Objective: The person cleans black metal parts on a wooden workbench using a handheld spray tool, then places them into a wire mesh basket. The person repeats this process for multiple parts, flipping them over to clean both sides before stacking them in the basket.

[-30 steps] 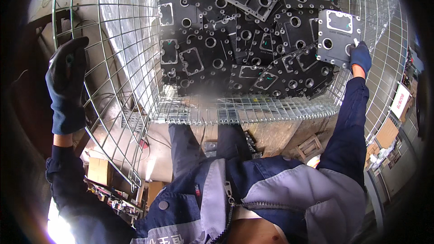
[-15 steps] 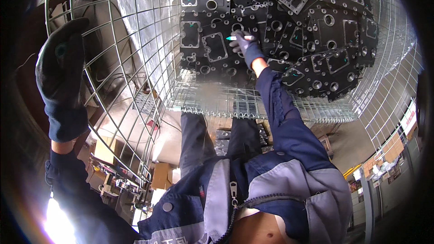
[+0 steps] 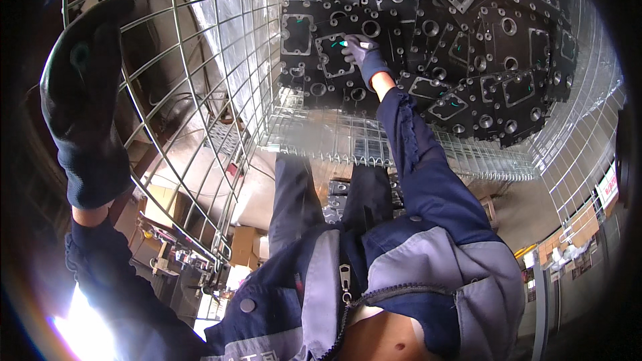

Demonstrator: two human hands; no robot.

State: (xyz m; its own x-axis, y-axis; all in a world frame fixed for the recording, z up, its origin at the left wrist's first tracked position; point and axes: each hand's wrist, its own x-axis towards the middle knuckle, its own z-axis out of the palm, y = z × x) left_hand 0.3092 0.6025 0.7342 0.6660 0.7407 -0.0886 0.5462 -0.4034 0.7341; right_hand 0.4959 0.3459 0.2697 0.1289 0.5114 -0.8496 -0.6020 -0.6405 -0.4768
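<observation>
My right hand (image 3: 366, 57), in a dark glove, is closed round a white marker with a green tip (image 3: 346, 43). That tip meets a black metal casting (image 3: 332, 65) inside its bright rectangular outline, where a short green stroke shows. Around it lie several more black castings with round bores and bright machined rims; some carry green marks, such as the casting (image 3: 447, 106) to the right. At the far left my gloved left hand (image 3: 87, 103) is wrapped over the rim of the wire mesh cage (image 3: 172, 40), its fingertips partly hidden in shadow.
Clear plastic film (image 3: 227, 20) lines the cage walls. The near mesh wall (image 3: 348, 150) stands between my legs and the castings. Outside lie a cardboard box (image 3: 245, 246) and a cluttered bench (image 3: 175, 254) at lower left; more metal parts (image 3: 336, 190) are on the floor by my feet.
The marker tip has come down onto the casting, and a green stroke now shows there. The view has shifted a little. My left hand stays on the cage.
</observation>
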